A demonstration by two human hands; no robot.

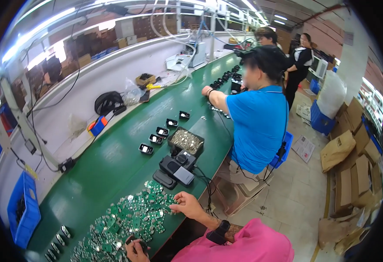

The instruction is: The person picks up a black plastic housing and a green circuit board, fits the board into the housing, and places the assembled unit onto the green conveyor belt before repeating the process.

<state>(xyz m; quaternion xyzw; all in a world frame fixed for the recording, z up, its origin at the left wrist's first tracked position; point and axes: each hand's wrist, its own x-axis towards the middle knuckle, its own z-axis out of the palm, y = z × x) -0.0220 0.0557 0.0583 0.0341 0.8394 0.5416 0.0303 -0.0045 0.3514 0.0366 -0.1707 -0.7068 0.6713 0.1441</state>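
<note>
A wide heap of small green circuit boards (132, 212) spreads over the near end of the green bench. At its right edge is my right hand (187, 205), fingers bent together around what looks like one small board; the fingertips partly cover it. By the heap's near edge, low in the view, my left hand (135, 252) is closed around a small dark casing (132, 240), mostly hidden by the fingers. Just beyond my right hand lie a black case (164, 179) and a black device with a grey block (183, 175), cables trailing off the bench edge.
A box of small metal parts (185, 142) stands mid-bench beside a row of open black casings (156, 139). A blue bin (23, 209) is at far left, near several shiny dark pieces (57, 243). A co-worker in a blue shirt (257, 126) sits farther along; cartons (348, 183) line the right.
</note>
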